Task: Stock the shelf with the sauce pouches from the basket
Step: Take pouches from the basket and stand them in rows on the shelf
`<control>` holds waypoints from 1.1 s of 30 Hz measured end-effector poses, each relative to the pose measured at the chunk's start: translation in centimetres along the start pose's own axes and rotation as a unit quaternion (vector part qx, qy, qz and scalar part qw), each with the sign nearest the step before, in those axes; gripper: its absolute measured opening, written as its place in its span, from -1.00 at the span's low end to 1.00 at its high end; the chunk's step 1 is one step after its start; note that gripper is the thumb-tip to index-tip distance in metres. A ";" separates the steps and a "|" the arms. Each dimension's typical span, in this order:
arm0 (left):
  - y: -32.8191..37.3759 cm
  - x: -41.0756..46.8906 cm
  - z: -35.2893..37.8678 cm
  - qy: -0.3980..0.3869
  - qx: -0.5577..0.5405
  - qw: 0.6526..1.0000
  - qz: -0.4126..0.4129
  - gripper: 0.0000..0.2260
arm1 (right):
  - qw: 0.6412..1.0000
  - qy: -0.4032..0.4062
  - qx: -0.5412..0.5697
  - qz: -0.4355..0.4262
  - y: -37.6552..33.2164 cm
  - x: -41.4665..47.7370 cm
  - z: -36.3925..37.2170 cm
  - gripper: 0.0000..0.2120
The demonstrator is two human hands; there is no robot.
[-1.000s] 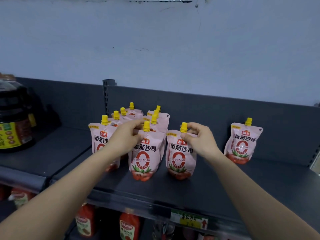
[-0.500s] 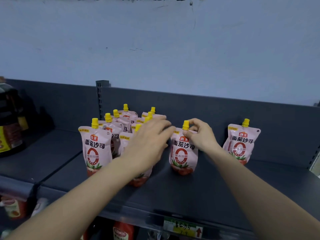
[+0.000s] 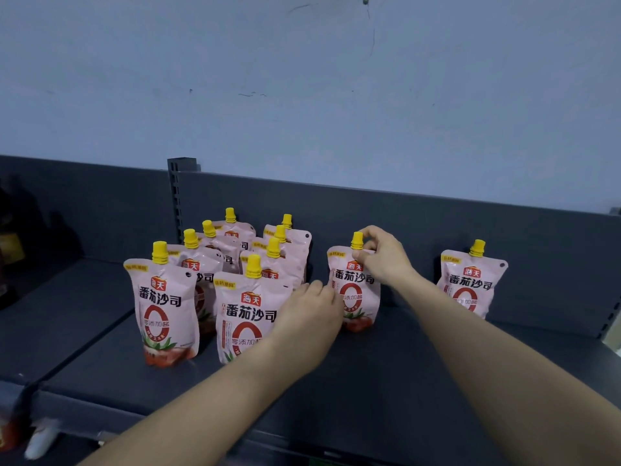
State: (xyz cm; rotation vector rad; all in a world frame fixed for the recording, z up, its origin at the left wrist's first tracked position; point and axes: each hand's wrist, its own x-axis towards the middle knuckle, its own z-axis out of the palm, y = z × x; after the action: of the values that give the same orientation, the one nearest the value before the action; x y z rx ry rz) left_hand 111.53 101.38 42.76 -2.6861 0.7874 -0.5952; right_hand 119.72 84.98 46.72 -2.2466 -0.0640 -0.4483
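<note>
Several pink sauce pouches with yellow caps stand upright on the dark grey shelf (image 3: pixel 386 371). My right hand (image 3: pixel 383 257) pinches the top of one pouch (image 3: pixel 353 297) just below its cap. My left hand (image 3: pixel 309 317) reaches to that pouch's left edge, fingers touching its side, in front of another pouch (image 3: pixel 245 317). A front-left pouch (image 3: pixel 164 307) and a cluster (image 3: pixel 235 243) behind it stand in rows. A lone pouch (image 3: pixel 470 284) leans against the back panel at right. No basket is in view.
A slotted upright post (image 3: pixel 178 190) divides the back panels. A dark jar (image 3: pixel 10 250) sits at the far left edge. Red bottles (image 3: pixel 6 432) show on the lower shelf at bottom left. Bare shelf lies between the held pouch and the right pouch.
My left hand has left the middle front pouch and moved right to the side of the pouch in my right hand. That pouch has shifted back and right on the shelf.
</note>
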 end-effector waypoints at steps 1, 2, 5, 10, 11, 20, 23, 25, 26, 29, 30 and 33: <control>0.0 0.0 0.1 0.002 -0.002 1.000 -0.001 -0.58 | 1.000 0.002 -0.001 0.001 0.0 0.3 0.1 -0.86; -0.1 -0.1 0.5 0.001 -0.002 1.000 0.002 -0.59 | 1.000 0.004 -0.002 0.003 0.0 0.5 0.2 -0.86; -0.1 -0.1 0.8 -0.009 -0.017 1.000 -0.001 -0.57 | 1.000 0.015 -0.002 0.010 -0.1 1.1 0.6 -0.85; -0.3 0.0 1.0 -0.001 -0.023 1.000 0.001 -0.55 | 0.999 0.037 0.004 0.023 -0.1 1.8 1.2 -0.88; -0.3 0.0 1.0 0.003 -0.025 1.000 0.003 -0.56 | 0.999 0.035 0.005 0.023 -0.1 1.8 1.2 -0.87; 0.0 -0.1 1.2 0.019 -0.031 0.999 0.006 -0.59 | 1.000 0.022 -0.019 0.004 0.2 2.1 1.1 -0.87; 0.1 -0.3 1.2 0.023 -0.027 0.999 0.009 -0.57 | 0.999 0.026 -0.043 -0.004 0.2 1.8 1.0 -0.85; 0.3 -0.4 1.1 0.026 -0.018 0.999 0.012 -0.59 | 0.998 0.028 -0.063 -0.005 0.1 1.6 1.0 -0.81; 0.3 -0.4 1.0 0.028 -0.013 0.999 0.015 -0.59 | 0.997 0.028 -0.074 -0.005 0.0 1.5 1.0 -0.80; 0.6 -0.6 0.7 0.031 -0.007 0.999 0.017 -0.61 | 0.994 0.030 -0.109 -0.003 -0.2 1.0 1.1 -0.75; 0.6 -0.7 0.6 0.029 -0.008 0.999 0.014 -0.60 | 0.992 0.032 -0.122 -0.005 -0.3 0.8 1.1 -0.72; 0.7 -0.8 0.1 0.020 -0.016 1.000 0.006 -0.58 | 0.983 0.061 -0.168 -0.030 -0.8 0.1 0.8 -0.58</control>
State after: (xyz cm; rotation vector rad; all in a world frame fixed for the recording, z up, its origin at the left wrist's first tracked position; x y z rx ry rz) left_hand 110.64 101.23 42.21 -2.7039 0.8301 -0.6409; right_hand 119.89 86.15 46.84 -2.5461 0.0103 -0.6704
